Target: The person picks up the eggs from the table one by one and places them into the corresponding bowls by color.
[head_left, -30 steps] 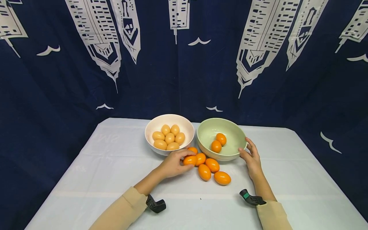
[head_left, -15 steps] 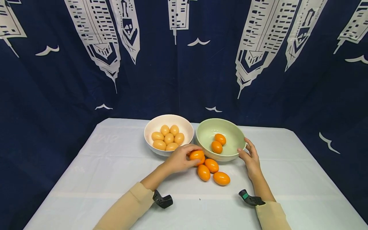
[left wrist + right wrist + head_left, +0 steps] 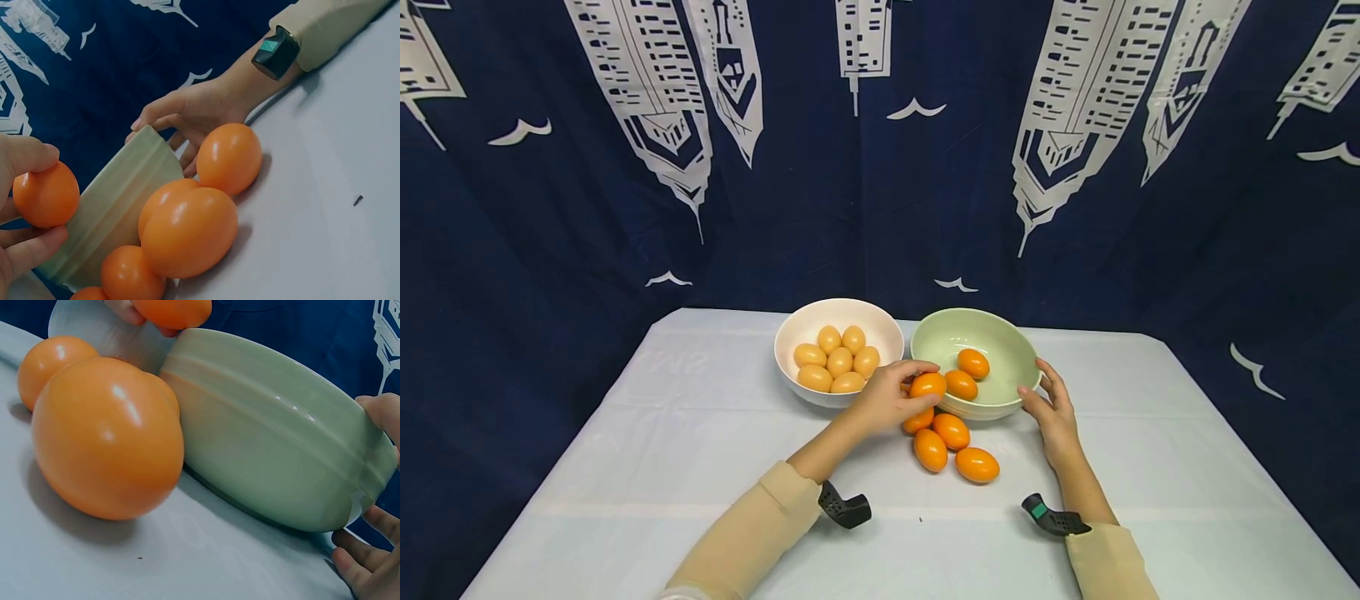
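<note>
In the head view my left hand (image 3: 887,402) pinches a glossy orange egg (image 3: 928,384) at the left front rim of the light green bowl (image 3: 1007,350). The left wrist view has this egg (image 3: 46,195) between thumb and fingers, beside the bowl's outer wall (image 3: 119,194). Two orange eggs (image 3: 973,364) lie inside the green bowl. My right hand (image 3: 1057,421) holds that bowl at its right side; in the right wrist view, one digit is at the rim and other fingers (image 3: 362,553) are low by the base. Several loose orange eggs (image 3: 952,432) lie in front of the bowl.
A cream-white bowl (image 3: 883,332) with several pale yellow eggs (image 3: 839,362) stands just left of the green one. Both bowls are near the back edge of the white-covered table (image 3: 700,467). A dark blue printed cloth (image 3: 820,208) hangs behind.
My left hand has lifted an orange egg from the loose group, moving up and right to the green bowl's rim. One egg in the bowl has turned slightly. My right hand stays put.
</note>
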The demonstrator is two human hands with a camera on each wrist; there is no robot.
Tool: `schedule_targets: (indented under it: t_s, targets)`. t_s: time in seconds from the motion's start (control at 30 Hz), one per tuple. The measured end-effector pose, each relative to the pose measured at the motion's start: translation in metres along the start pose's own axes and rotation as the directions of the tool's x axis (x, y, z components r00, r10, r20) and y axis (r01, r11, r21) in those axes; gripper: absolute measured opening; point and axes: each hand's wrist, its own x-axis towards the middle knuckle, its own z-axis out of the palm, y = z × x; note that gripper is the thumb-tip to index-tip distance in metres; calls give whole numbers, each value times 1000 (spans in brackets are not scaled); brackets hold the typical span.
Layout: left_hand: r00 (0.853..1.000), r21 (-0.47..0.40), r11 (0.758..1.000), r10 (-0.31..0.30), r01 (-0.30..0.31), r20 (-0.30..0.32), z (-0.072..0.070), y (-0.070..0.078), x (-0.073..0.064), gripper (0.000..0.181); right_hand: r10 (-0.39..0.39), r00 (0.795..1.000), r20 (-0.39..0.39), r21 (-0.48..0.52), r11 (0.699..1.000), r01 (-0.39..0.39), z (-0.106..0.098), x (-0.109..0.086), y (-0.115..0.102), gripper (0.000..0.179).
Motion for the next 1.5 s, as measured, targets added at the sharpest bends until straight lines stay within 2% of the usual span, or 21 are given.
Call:
schedule_targets:
  t_s: [0.13,0.3,0.57,0.83,1.07,1.27,1.4,1.5]
  targets:
    - [1000,-21,1000,-22,22,-10,1,1,3,41,-20,1000,-11,15,1000,20,-1,0,1,65]
    - [999,-13,999,-34,34,-26,3,5,8,41,8,1000,-12,1,1000,-8,-2,2,1,65]
    - [997,-24,998,-56,55,-44,13,10,24,43,33,999,-14,3,999,-33,-1,1,0,63]
    - [992,-7,993,-114,114,-43,18,11,40,43,33,999,-6,0,999,-33,0,1,0,64]
    - [994,36,995,-96,98,-47,19,9,51,43,34,999,-2,4,999,-34,2,1,-3,64]
    - [995,75,992,-96,98,-34,20,7,55,43,41,999,-2,15,999,-41,2,0,-3,64]
    - [997,125,989,-80,81,-14,22,5,58,44,39,999,-2,12,999,-39,2,0,-3,65]
    - [997,208,976,-73,68,15,24,1,62,44,38,999,-1,9,999,-38,2,0,-4,66]
